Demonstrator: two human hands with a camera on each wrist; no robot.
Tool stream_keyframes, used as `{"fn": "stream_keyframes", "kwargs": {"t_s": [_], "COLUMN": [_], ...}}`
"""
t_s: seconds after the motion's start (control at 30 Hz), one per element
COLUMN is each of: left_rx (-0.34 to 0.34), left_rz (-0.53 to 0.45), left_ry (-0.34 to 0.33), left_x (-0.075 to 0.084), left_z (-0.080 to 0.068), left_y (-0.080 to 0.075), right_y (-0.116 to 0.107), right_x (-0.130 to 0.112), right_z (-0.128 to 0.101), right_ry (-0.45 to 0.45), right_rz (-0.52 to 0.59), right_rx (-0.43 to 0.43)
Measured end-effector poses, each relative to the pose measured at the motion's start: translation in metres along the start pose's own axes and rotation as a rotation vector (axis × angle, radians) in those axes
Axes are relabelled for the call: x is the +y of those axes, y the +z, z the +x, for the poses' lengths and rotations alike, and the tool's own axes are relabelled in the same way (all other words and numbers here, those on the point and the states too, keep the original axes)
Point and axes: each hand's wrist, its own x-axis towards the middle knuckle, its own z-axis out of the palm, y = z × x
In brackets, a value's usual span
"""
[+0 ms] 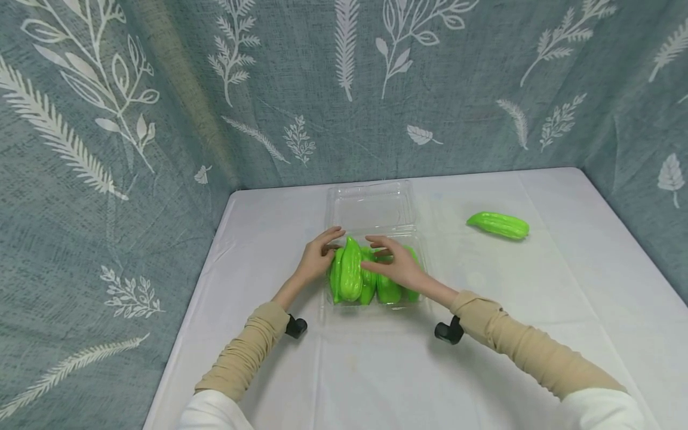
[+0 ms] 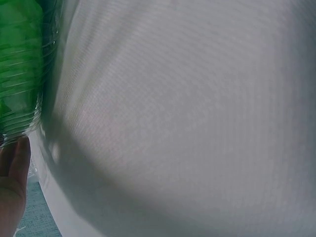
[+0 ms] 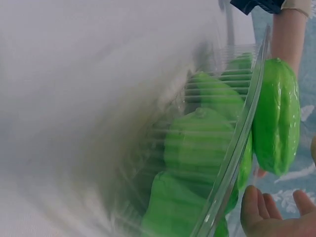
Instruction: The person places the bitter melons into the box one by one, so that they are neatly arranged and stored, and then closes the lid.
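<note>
Packing gourds into clear tray (image 1: 371,209) at table centre: left hand (image 1: 317,258) holding top gourd (image 1: 350,272), right hand (image 1: 395,267) resting flat, fingers straight, on others. Probably calling next for lone gourd (image 1: 498,224) toward right edge.

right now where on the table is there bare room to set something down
Free: the white tablecloth in front of the clear clamshell box, between the forearms; the strip left of the box; the right side around the lone bitter gourd. Crowded: the box tray, packed with bitter gourds, with the left hand and right hand on them.
</note>
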Motion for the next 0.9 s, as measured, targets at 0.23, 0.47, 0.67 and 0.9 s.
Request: {"fn": "stream_keyframes", "kwargs": {"t_s": [0.23, 0.47, 0.67, 0.9], "left_rx": [0.0, -0.01, -0.023, -0.015], "left_rz": [0.018, -0.01, -0.023, 0.028], "left_ry": [-0.006, 0.019, 0.023, 0.028], "left_x": [0.0, 0.019, 0.035, 0.001], "left_z": [-0.002, -0.008, -0.014, -0.005], "left_y": [0.0, -0.004, -0.007, -0.002], "right_y": [-0.008, -0.019, -0.031, -0.048], "right_x": [0.004, 0.001, 0.006, -0.01], "right_z": [-0.005, -0.01, -0.013, -0.024], "right_ry": [0.011, 0.01, -0.006, 0.011], "right_rz": [0.015, -0.004, 0.007, 0.018], "right_rx": [-0.017, -0.014, 0.027, 0.066]}}
